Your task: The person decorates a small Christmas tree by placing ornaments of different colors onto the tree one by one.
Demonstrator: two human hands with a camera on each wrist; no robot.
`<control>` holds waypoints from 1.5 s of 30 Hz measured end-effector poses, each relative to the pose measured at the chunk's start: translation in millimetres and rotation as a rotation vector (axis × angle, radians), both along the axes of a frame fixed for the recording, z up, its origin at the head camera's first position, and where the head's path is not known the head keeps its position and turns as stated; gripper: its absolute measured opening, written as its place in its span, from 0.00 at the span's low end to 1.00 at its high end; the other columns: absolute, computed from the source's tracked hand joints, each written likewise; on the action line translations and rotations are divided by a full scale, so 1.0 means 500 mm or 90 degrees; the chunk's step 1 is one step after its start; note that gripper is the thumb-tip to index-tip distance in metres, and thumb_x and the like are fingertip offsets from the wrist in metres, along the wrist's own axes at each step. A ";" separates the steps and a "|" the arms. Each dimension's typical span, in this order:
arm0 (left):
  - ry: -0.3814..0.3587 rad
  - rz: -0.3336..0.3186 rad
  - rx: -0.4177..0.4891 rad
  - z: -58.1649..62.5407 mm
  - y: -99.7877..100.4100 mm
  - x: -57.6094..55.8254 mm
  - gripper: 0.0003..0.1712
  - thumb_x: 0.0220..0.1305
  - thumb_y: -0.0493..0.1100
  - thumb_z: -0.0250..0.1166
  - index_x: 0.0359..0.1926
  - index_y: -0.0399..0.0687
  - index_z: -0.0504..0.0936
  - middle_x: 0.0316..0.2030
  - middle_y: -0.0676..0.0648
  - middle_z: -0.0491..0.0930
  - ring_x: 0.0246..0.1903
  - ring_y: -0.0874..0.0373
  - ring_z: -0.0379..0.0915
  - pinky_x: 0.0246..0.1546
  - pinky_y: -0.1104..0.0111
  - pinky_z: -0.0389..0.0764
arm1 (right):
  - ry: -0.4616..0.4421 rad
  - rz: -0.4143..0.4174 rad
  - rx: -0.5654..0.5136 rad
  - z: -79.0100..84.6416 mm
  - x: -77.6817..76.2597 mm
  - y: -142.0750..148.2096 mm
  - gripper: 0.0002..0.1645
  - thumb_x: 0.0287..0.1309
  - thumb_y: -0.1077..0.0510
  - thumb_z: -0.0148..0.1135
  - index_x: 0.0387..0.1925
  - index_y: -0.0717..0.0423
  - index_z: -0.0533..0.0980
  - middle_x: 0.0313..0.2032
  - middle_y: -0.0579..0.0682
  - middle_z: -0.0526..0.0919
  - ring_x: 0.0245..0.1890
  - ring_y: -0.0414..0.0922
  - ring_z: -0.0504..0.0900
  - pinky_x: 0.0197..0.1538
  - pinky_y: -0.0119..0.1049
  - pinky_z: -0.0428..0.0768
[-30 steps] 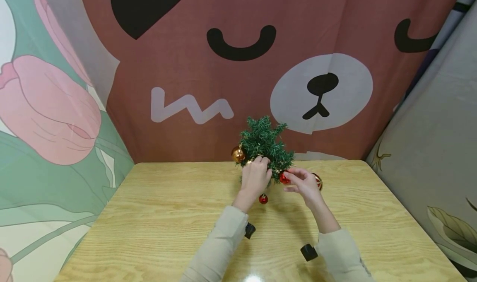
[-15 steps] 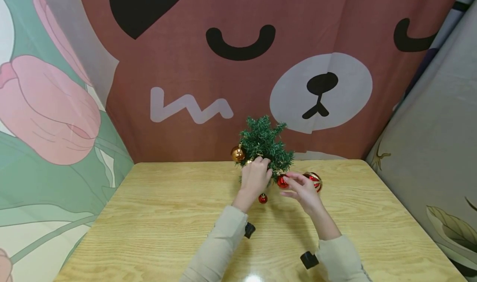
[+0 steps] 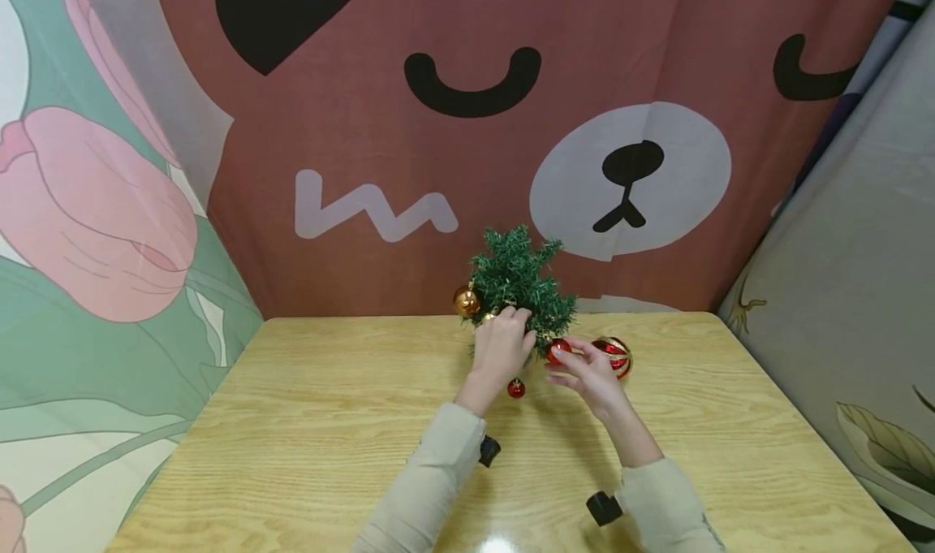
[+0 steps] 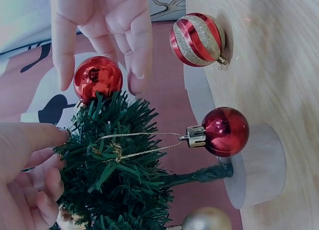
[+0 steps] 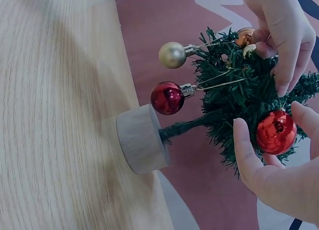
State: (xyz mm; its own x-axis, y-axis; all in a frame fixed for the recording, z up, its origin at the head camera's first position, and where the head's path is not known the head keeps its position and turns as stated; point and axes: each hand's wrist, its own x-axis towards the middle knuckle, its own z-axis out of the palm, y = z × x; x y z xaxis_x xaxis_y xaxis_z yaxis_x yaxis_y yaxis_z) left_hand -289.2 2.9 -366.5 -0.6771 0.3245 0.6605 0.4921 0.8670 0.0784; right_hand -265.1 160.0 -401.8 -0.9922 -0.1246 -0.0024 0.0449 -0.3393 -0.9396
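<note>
A small artificial Christmas tree [image 3: 514, 269] stands on a round base [image 5: 142, 140]. My left hand [image 3: 502, 343] is at its front, fingers curled in and pinching a green branch [image 4: 87, 145]. A shiny red ball ornament [image 5: 276, 132] hangs at the tree's right side, just below the left fingertips in the right wrist view. Around that ball is my right hand [image 3: 593, 374], thumb and fingers spread with a gap between thumb and ball. A smaller dark red ball [image 4: 227, 132] hangs lower on a gold cord.
On the table [image 3: 329, 423], right of the tree, lies a red-and-gold striped ball [image 4: 197, 39]. A copper-gold ball [image 3: 466, 301] hangs on the tree's left, and a pale gold ball [image 5: 172, 55] hangs low. A printed curtain [image 3: 351, 277] stands behind.
My right hand and the red ball have shifted slightly; the hand is a little lower and further left than one second ago, baring more of the striped ball. The left hand stays put.
</note>
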 end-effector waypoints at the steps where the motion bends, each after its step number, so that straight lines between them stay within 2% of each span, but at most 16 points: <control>1: 0.002 -0.002 0.003 0.001 0.000 0.001 0.14 0.54 0.46 0.65 0.41 0.46 0.82 0.28 0.49 0.79 0.12 0.62 0.66 0.08 0.75 0.61 | -0.001 -0.001 0.003 0.000 -0.001 0.000 0.18 0.61 0.66 0.50 0.50 0.66 0.58 0.28 0.45 0.79 0.30 0.45 0.81 0.37 0.41 0.78; 7: 0.030 -0.016 0.025 0.000 -0.001 0.002 0.11 0.54 0.44 0.65 0.39 0.46 0.82 0.26 0.50 0.78 0.10 0.63 0.63 0.07 0.77 0.58 | -0.024 -0.021 0.039 -0.004 -0.002 0.002 0.27 0.62 0.59 0.50 0.55 0.70 0.54 0.33 0.47 0.72 0.31 0.44 0.80 0.41 0.44 0.77; 10: 0.046 -0.027 0.034 -0.002 -0.003 0.002 0.10 0.54 0.44 0.65 0.37 0.47 0.83 0.26 0.50 0.78 0.09 0.65 0.61 0.07 0.77 0.56 | -0.028 -0.035 0.041 -0.008 -0.002 0.005 0.23 0.63 0.56 0.50 0.51 0.68 0.58 0.35 0.49 0.70 0.32 0.46 0.80 0.42 0.46 0.76; 15: 0.069 -0.050 0.055 0.002 -0.008 0.004 0.08 0.54 0.43 0.65 0.35 0.46 0.83 0.25 0.50 0.77 0.09 0.65 0.60 0.07 0.78 0.55 | -0.021 -0.049 0.036 -0.013 -0.001 0.012 0.18 0.64 0.56 0.48 0.48 0.66 0.61 0.31 0.48 0.75 0.32 0.46 0.80 0.40 0.44 0.77; 25: 0.110 -0.086 0.112 0.025 -0.012 0.008 0.05 0.52 0.39 0.66 0.31 0.43 0.83 0.24 0.49 0.78 0.11 0.64 0.66 0.10 0.78 0.63 | -0.019 -0.049 0.064 -0.022 0.004 0.025 0.23 0.64 0.49 0.47 0.48 0.65 0.61 0.30 0.49 0.73 0.34 0.46 0.80 0.40 0.42 0.77; 29: 0.132 -0.086 0.133 0.037 -0.015 0.006 0.04 0.51 0.39 0.67 0.30 0.44 0.83 0.22 0.50 0.77 0.11 0.64 0.66 0.11 0.77 0.64 | -0.013 -0.046 0.078 -0.028 0.008 0.031 0.26 0.65 0.49 0.44 0.52 0.68 0.61 0.31 0.51 0.75 0.35 0.48 0.80 0.40 0.42 0.77; 35: 0.154 -0.084 0.163 0.057 -0.020 0.001 0.04 0.52 0.38 0.66 0.31 0.43 0.83 0.24 0.49 0.78 0.10 0.65 0.64 0.10 0.78 0.60 | -0.015 -0.040 0.089 -0.036 0.013 0.040 0.29 0.66 0.49 0.43 0.54 0.72 0.59 0.32 0.49 0.77 0.33 0.46 0.80 0.40 0.41 0.77; 45: 0.152 -0.069 0.179 0.074 -0.024 -0.011 0.09 0.53 0.38 0.65 0.37 0.42 0.82 0.28 0.47 0.78 0.08 0.64 0.58 0.08 0.77 0.55 | -0.023 -0.049 0.096 -0.046 0.015 0.060 0.19 0.65 0.53 0.46 0.47 0.67 0.64 0.30 0.48 0.79 0.33 0.45 0.80 0.39 0.39 0.78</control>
State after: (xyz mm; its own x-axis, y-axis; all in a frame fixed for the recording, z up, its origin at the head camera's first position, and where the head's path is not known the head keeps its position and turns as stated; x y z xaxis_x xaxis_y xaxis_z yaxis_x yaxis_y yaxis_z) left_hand -294.6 -9.0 -329.6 -0.4645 0.1691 0.8693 0.6131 0.7697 0.1779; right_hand -257.8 189.8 -424.8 -0.9977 -0.0438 -0.0510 0.0588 -0.1986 -0.9783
